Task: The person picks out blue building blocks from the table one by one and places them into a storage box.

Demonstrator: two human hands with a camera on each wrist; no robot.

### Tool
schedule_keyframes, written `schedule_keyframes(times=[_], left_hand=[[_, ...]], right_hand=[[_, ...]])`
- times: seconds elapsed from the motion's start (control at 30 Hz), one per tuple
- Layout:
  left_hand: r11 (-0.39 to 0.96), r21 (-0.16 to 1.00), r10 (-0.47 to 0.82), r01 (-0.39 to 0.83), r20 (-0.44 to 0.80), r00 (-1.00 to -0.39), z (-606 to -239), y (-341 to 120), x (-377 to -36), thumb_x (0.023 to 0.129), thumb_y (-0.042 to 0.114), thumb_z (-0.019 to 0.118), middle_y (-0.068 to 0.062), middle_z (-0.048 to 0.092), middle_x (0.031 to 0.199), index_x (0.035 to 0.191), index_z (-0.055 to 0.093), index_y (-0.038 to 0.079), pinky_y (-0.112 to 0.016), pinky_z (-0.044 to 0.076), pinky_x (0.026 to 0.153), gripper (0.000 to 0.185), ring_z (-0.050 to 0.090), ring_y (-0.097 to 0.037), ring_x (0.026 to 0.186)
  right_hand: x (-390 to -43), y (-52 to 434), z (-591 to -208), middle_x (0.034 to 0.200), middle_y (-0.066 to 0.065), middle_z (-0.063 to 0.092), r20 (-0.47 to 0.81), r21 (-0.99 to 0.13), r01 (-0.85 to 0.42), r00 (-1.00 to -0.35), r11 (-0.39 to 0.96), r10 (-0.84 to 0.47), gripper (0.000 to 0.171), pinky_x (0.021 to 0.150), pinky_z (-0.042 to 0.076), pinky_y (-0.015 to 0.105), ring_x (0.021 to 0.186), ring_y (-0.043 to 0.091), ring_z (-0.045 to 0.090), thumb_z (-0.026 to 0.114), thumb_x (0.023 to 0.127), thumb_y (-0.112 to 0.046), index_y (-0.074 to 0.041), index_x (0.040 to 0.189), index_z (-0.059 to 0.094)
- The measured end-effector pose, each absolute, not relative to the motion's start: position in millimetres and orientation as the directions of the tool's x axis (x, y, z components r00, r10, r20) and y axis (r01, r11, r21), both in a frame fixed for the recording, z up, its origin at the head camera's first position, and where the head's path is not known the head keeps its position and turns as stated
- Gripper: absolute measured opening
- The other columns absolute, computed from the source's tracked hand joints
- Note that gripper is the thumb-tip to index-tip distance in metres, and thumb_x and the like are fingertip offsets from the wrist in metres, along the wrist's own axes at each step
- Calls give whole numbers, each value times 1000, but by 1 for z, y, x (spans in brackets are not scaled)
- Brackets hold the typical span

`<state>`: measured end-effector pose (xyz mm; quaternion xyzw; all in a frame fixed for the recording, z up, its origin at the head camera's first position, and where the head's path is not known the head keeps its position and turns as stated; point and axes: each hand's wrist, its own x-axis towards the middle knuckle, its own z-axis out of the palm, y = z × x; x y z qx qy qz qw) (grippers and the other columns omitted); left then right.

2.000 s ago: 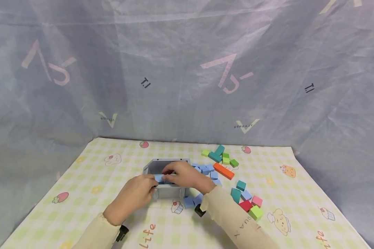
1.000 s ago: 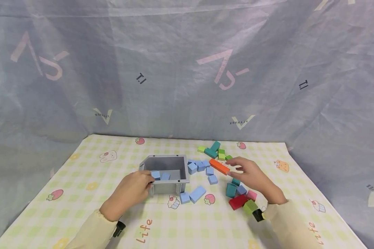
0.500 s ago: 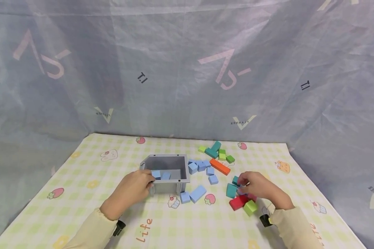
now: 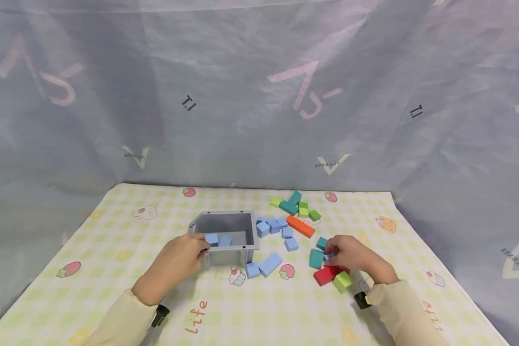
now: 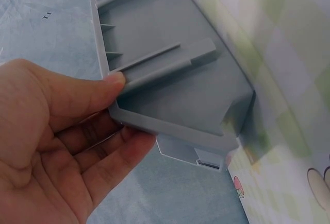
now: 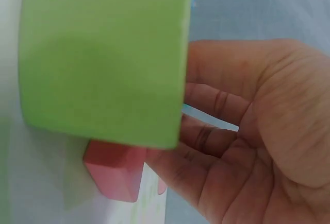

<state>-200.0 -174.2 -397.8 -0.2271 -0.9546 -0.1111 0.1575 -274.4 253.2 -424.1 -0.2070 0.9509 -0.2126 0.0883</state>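
Note:
My left hand (image 4: 175, 259) grips the near left corner of a grey plastic bin (image 4: 225, 257); in the left wrist view the thumb lies on the bin's outer wall (image 5: 154, 33) with fingers curled under the rim. Two blue blocks lie inside the bin, one of them a blue block (image 4: 226, 240). At the right, my right hand (image 4: 354, 254) pinches a small blue block (image 4: 329, 256) within a cluster of coloured blocks. A green block (image 6: 103, 64) fills much of the right wrist view and hides the fingertips; a pink block (image 6: 116, 170) shows below it.
Around the right hand lie a teal block (image 4: 316, 258), a red block (image 4: 325, 276) and a lime green block (image 4: 342, 281). Several blue blocks (image 4: 274, 226) sit beside the bin, near an orange bar (image 4: 300, 226). Teal blocks (image 4: 288, 207) and green ones lie farther back.
My right hand has left the bin, swung right past the orange bar and come down to the blue block in the cluster. The left hand stays on the bin.

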Motion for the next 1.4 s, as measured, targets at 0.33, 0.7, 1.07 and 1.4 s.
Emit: schedule_keyframes(times=[0.33, 0.7, 1.07, 1.4], left_hand=[[869, 135, 402, 477, 373, -837, -401, -176, -202, 83, -1, 73, 5, 57, 75, 84, 76, 8, -26, 45, 60, 9, 47, -7, 63], [871, 126, 397, 475, 389, -831, -401, -176, -201, 82, 0, 74, 6, 55, 74, 79, 74, 10, -25, 43, 57, 10, 46, -7, 62], [870, 136, 396, 473, 377, -837, -401, -175, -200, 83, 1, 74, 6, 57, 76, 84, 77, 8, -26, 46, 59, 8, 52, -8, 64], [869, 149, 392, 471, 372, -841, -400, -176, -201, 82, 0, 74, 6, 57, 75, 85, 77, 8, -27, 47, 61, 9, 52, -8, 65]], right_hand=[[-277, 253, -427, 85, -3, 64, -80, -444, -345, -904, 827, -420, 14, 70, 49, 32, 74, 14, 54, 80, 82, -17, -11, 91, 71], [-276, 251, -429, 83, -3, 63, -94, -439, -315, -915, 841, -392, 13, 70, 49, 33, 73, 15, 53, 80, 82, -16, -12, 90, 70], [-276, 255, -430, 84, -4, 65, -79, -455, -323, -913, 830, -399, 14, 71, 50, 33, 74, 14, 55, 80, 82, -16, -13, 90, 70], [-281, 262, -428, 82, -4, 65, -17, -415, -353, -919, 839, -395, 9, 71, 50, 34, 72, 13, 55, 75, 80, -9, -11, 88, 71]])
